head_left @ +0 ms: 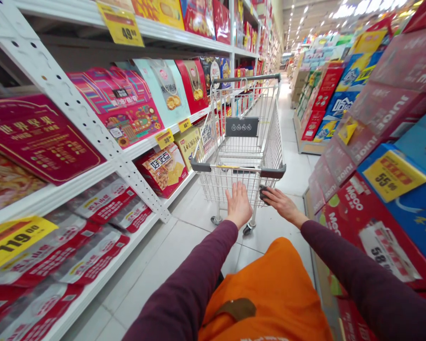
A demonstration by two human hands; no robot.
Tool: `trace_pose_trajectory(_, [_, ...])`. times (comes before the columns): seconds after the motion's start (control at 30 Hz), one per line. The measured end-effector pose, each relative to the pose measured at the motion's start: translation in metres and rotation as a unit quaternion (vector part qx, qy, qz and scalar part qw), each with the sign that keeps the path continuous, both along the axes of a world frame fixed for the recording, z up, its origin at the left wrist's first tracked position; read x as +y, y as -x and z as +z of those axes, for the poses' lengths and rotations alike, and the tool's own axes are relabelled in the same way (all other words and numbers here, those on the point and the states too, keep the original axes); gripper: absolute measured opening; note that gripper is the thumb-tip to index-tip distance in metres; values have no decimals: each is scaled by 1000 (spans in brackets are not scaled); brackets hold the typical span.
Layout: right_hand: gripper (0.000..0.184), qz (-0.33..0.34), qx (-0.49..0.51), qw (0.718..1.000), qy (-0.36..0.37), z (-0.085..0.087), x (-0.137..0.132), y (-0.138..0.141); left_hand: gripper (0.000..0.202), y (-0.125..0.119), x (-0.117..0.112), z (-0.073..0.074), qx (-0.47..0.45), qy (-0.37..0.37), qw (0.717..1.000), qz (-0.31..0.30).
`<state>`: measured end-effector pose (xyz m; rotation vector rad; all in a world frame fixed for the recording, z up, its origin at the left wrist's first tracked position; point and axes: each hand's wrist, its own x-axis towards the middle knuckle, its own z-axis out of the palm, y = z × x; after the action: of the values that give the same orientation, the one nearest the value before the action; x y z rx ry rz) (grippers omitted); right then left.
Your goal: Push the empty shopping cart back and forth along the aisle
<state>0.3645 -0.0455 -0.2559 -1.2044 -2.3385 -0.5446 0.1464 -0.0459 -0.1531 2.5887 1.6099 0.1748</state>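
Supermarket aisle with a pale tiled floor (184, 237) runs ahead between white perforated metal shelving (81, 113) on the left and a stacked display of boxes (372, 142) on the right. The shelves hold red and patterned gift boxes (120, 106), with yellow price tags (17, 242) along their edges. Further down, another display stand (319, 99) stands on the right side of the aisle.

A wire shopping cart (237, 142) stands on the tiles between the shelving and the right-hand display, a little closer to the display. Its long axis follows the aisle, with its far end pointing away from the person and its grey bar (246, 78) across that end. A dark sign plate (242, 127) hangs on the wire inside the basket.

The left hand (238, 204) is raised flat against the near wire end of the cart, palm forward and fingers (236, 192) spread apart. The right hand (282, 203) reaches to the same wire end, its fingers (272, 195) lying close together beside a small dark object (264, 194). Whether they clamp that object cannot be told. Maroon sleeves (195, 279) cover both forearms, and an orange apron (266, 293) fills the bottom of the view between them.
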Motion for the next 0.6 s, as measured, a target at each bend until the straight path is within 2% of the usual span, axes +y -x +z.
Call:
trace_pose_trajectory(0.07, [39,-4,5,1000,3,-5,0,9,73,3,0,0,1,-4,1000,-2])
trace_pose_trajectory(0.13, [39,-1,26,1000,-17,7,0,18,73,8,6,5,-2,-17,1000,7])
trace_pose_trajectory(0.23, [36,-8,95,993,-75,46,-1,23,73,24,24,20,-12,-60,997,37])
trace_pose_trajectory(0.3, [34,-41,149,982,-107,72,0,20,74,37,39,32,-16,-95,993,64])
trace_pose_trajectory(0.37, [35,-85,183,973,-112,88,4,18,73,51,55,41,-9,-113,989,93])
trace_pose_trajectory(0.47, [36,-119,192,970,-93,91,17,31,71,69,75,51,21,-101,988,111])
trace_pose_trajectory(0.6, [36,-90,131,985,-62,81,36,74,68,83,88,57,60,-94,991,77])
